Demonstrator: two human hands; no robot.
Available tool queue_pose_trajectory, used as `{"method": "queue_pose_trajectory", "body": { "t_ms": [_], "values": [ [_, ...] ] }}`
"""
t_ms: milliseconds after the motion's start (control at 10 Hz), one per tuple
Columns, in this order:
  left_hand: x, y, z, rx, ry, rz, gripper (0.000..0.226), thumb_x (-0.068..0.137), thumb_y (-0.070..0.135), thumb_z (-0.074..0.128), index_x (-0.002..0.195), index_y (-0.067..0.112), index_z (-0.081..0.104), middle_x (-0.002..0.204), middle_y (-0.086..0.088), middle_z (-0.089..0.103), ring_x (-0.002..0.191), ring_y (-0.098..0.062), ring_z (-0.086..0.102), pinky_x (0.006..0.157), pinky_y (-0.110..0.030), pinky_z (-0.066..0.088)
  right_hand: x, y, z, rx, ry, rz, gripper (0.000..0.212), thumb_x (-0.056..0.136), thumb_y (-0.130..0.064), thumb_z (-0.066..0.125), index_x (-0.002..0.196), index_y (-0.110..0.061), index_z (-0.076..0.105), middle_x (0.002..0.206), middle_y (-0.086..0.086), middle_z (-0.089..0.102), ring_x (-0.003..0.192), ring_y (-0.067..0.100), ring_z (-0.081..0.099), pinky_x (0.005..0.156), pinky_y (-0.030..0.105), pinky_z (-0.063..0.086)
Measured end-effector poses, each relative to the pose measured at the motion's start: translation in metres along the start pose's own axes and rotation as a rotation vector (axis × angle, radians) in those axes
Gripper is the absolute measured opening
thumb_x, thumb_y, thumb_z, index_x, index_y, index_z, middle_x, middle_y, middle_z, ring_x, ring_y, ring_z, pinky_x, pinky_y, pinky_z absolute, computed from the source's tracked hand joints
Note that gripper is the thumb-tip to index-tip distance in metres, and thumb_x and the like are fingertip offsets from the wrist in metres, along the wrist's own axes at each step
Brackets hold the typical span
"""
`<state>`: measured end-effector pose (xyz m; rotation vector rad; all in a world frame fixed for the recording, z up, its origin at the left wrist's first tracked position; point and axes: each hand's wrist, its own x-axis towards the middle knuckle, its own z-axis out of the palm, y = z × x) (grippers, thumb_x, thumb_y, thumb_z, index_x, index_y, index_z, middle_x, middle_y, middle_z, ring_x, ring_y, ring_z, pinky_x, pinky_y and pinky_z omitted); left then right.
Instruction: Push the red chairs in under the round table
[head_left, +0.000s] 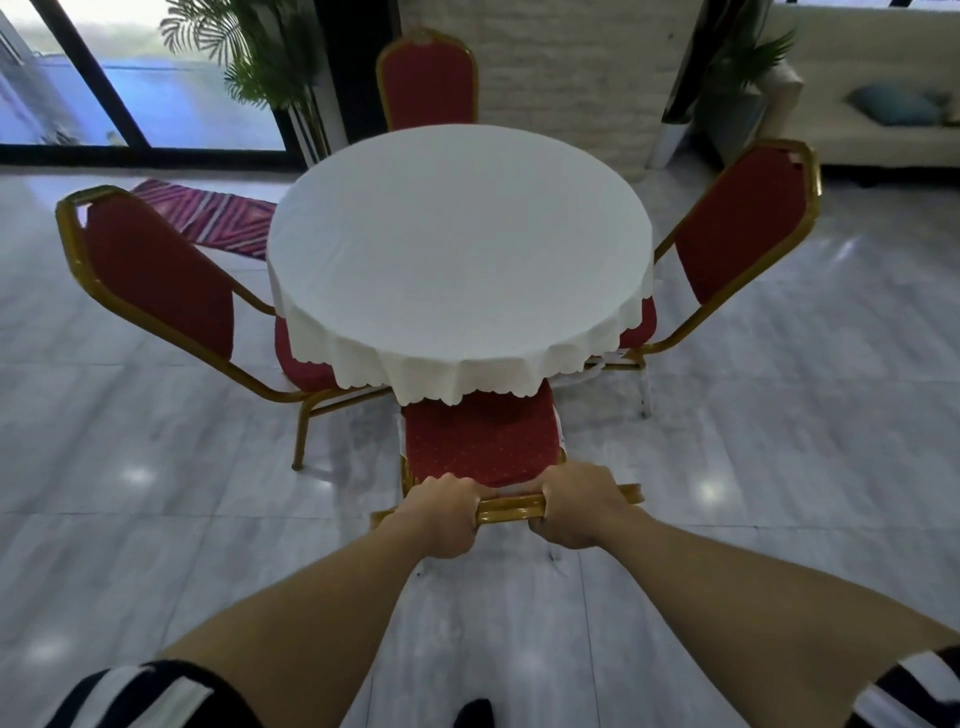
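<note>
A round table (460, 244) under a white scalloped cloth stands in the middle of the room. The near red chair (480, 441) with a gold frame faces it, and the front of its seat is under the cloth edge. My left hand (441, 514) and my right hand (579, 506) both grip the gold top rail of its backrest. The left red chair (156, 275), the right red chair (737, 223) and the far red chair (427, 83) stand around the table with their seats partly or wholly beneath the cloth.
The floor (779, 467) is glossy grey marble tile. A pink striped rug (208, 215) lies behind the left chair. Potted palms (260, 57) stand at the back by a glass door. A cream sofa (883, 78) with a blue cushion is at the far right.
</note>
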<state>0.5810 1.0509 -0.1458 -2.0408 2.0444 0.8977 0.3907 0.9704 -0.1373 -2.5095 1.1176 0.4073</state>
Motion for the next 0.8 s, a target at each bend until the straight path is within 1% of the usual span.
{"method": "queue_pose_trajectory", "body": {
  "t_ms": [100,200,300,400,500,600,700,800],
  "values": [
    [0.007,-0.004,0.001,0.027,-0.023,-0.004,0.039,0.086,0.020,0.051,0.115,0.038,0.068,0.086,0.003,0.071,0.075,-0.025,0.067,0.075,-0.043,0.062,0.008,0.008,0.003,-0.044,0.000,-0.039,0.035,0.088,-0.051,0.053,0.119,-0.051,0.068,0.096,-0.009,0.076,0.086,0.019,0.070,0.078,0.035,0.054],
    [0.010,-0.010,0.004,0.006,-0.012,-0.005,0.039,0.081,0.025,0.047,0.113,0.040,0.064,0.087,0.004,0.072,0.076,-0.024,0.069,0.074,-0.043,0.062,0.009,0.011,0.004,-0.061,0.002,-0.074,0.031,0.089,-0.051,0.056,0.114,-0.041,0.071,0.100,-0.008,0.075,0.089,0.020,0.069,0.077,0.034,0.050],
    [0.011,-0.008,0.006,-0.005,-0.003,-0.030,0.042,0.081,0.028,0.048,0.117,0.045,0.061,0.093,0.006,0.072,0.081,-0.024,0.070,0.077,-0.044,0.061,0.010,0.011,0.002,-0.053,0.004,-0.088,0.033,0.088,-0.051,0.056,0.114,-0.039,0.072,0.100,-0.006,0.076,0.090,0.022,0.070,0.079,0.035,0.054],
    [0.009,0.000,0.003,-0.005,-0.017,-0.082,0.040,0.086,0.025,0.052,0.119,0.046,0.063,0.101,0.004,0.072,0.090,-0.027,0.069,0.085,-0.045,0.058,0.009,0.010,0.003,-0.014,-0.015,-0.075,0.037,0.084,-0.054,0.052,0.110,-0.037,0.072,0.096,-0.005,0.074,0.086,0.023,0.069,0.075,0.034,0.052],
    [0.003,0.011,-0.004,-0.009,-0.061,-0.152,0.051,0.087,0.017,0.056,0.127,0.048,0.062,0.113,0.000,0.069,0.101,-0.029,0.066,0.092,-0.045,0.053,0.006,0.012,0.001,0.077,-0.016,-0.104,0.038,0.082,-0.052,0.057,0.116,-0.046,0.073,0.095,-0.009,0.075,0.085,0.019,0.069,0.073,0.032,0.047],
    [-0.001,0.024,-0.015,0.035,-0.170,-0.260,0.043,0.087,0.025,0.065,0.129,0.034,0.063,0.126,-0.004,0.067,0.112,-0.029,0.063,0.096,-0.044,0.053,0.000,0.016,-0.007,0.160,-0.064,-0.139,0.024,0.078,-0.060,0.065,0.096,-0.047,0.074,0.090,-0.011,0.075,0.085,0.019,0.069,0.077,0.035,0.052],
    [0.005,0.039,-0.029,-0.009,-0.285,-0.390,0.079,0.079,0.050,0.079,0.149,0.028,0.050,0.147,-0.004,0.057,0.131,-0.030,0.056,0.110,-0.048,0.048,-0.005,0.032,-0.017,0.215,-0.068,-0.193,0.051,0.069,-0.081,0.065,0.100,-0.042,0.076,0.094,-0.011,0.076,0.090,0.018,0.070,0.082,0.039,0.057],
    [0.014,0.065,-0.042,-0.131,-0.289,-0.394,0.104,0.069,0.065,0.078,0.159,0.032,0.037,0.159,-0.003,0.048,0.141,-0.031,0.048,0.116,-0.052,0.041,-0.015,0.069,-0.034,0.185,-0.076,-0.226,0.094,0.061,-0.092,0.063,0.132,-0.032,0.071,0.124,-0.006,0.075,0.111,0.018,0.069,0.095,0.041,0.057]
  ]
}}
